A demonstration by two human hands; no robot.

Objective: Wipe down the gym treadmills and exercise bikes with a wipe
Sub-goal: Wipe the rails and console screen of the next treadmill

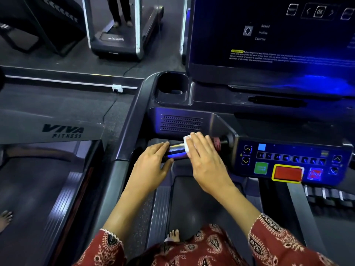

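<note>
Nearest the camera are two red patterned sleeves [274,239] and one bare foot [173,235] standing on the dark belt [192,198] of the treadmill. Beyond them both hands meet on one short handlebar [177,152] below the console. The left hand [151,166] holds the bar's left end, with its fingers lying over the top and its thumb underneath. Just to its right, the right hand [205,156] lies flat with straight fingers and presses one white wipe [187,145] against the bar. To the right sits the control panel [288,156], with one green button [260,167] and one red button [287,173] edged in yellow. Farther on are one cup holder [172,87] and one dark screen [269,39]. A second treadmill [63,130] lies to the left, and on a third treadmill [115,41], far off, stand a person's two legs.
</note>
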